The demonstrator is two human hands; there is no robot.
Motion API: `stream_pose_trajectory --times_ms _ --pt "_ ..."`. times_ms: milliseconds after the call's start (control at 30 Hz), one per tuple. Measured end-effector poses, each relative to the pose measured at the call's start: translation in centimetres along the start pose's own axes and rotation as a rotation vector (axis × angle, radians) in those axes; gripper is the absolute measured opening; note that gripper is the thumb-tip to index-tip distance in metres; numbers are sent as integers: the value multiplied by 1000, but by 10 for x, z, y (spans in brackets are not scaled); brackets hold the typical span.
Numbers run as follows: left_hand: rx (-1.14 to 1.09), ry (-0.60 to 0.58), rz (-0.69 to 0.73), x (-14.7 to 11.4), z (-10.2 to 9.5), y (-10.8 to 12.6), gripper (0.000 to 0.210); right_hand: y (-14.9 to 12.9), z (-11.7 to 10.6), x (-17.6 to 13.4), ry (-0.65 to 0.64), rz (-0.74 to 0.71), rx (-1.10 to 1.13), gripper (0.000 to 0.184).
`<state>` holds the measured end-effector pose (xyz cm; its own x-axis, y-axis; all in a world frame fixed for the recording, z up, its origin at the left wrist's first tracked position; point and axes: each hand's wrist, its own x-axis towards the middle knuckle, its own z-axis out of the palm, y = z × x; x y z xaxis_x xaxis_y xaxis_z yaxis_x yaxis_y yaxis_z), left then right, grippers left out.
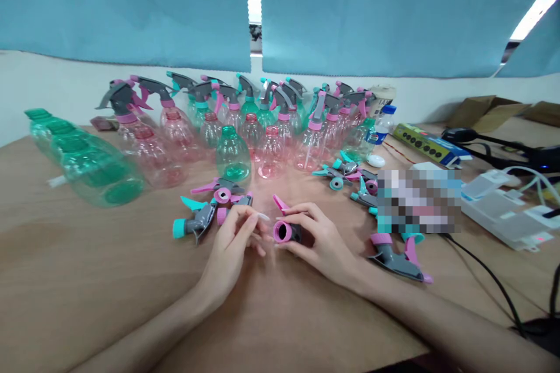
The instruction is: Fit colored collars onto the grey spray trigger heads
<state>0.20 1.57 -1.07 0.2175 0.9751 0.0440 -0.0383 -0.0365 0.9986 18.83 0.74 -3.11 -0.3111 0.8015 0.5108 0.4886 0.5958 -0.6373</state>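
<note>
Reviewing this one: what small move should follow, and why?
Probably bring the left hand to the pink collar: the right hand holds that spray head with its opening exposed, and the left hand is close by, apart from it. Whether that hand pinches something is too blurred to tell.

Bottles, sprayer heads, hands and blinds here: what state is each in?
Held sprayer head: unattached, cap opening visible
Right hand: gripping that head
Left hand: fingers bent, hold unclear
Front green bottle: upright, uncapped
Front pink bottle: upright, uncapped
Water bottle: upright, capped
Blinds: lowered
</note>
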Motion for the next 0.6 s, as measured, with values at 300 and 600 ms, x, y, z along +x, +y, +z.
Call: stream_pose_trajectory --times_ms 300,600 --pt "149 21 -60 3 1 1 24 -3 1 -1 -31 -1 10 29" --pt "229 -25 24 1 -1 4 23 0 -3 1 4 28 3 26"
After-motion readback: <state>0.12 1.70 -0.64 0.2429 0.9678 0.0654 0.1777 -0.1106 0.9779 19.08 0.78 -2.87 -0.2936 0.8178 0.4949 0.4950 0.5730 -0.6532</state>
